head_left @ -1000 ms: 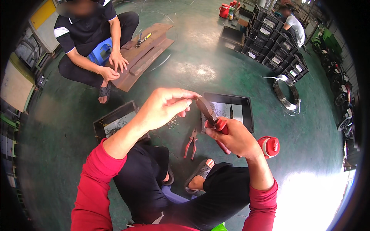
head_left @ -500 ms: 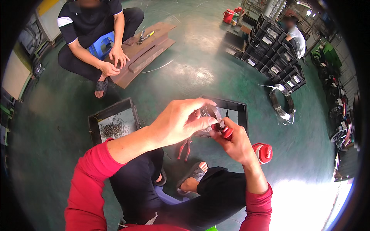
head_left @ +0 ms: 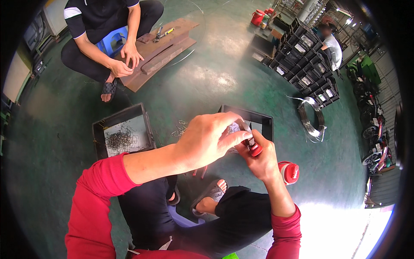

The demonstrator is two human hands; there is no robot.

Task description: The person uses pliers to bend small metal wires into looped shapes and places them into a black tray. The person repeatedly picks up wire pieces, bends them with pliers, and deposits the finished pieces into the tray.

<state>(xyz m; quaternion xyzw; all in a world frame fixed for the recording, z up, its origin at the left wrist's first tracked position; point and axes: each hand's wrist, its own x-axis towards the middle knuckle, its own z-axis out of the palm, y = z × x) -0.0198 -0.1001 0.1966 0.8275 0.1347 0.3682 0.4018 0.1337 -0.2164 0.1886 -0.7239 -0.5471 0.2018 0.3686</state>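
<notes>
Before me, a seated person in red sleeves brings both hands together above the floor, elbows out wide. The left hand (head_left: 200, 137) reaches across with its wrist bent, forefinger arched above and thumb stretched out below, both tips at the head of the pliers (head_left: 255, 150); whether they pinch a bit of wire there, I cannot tell. The right hand (head_left: 264, 159) has its fingers wrapped about the red handles, holding the tool in the air just in front of the right-hand black tray (head_left: 268, 129).

Below spreads a green floor (head_left: 207, 93), glaring white at lower right. A left-hand black tray (head_left: 98, 138) holds a tangle of small bent wires (head_left: 120, 140), and more wire pieces (head_left: 179, 128) lie between the trays. A red-lidded jug (head_left: 290, 172) stands near the right wrist. Farther off, a wire coil (head_left: 311, 118) lies by stacked black crates (head_left: 297, 56), while a co-worker (head_left: 101, 47) sits at a rusty steel beam (head_left: 170, 54).
</notes>
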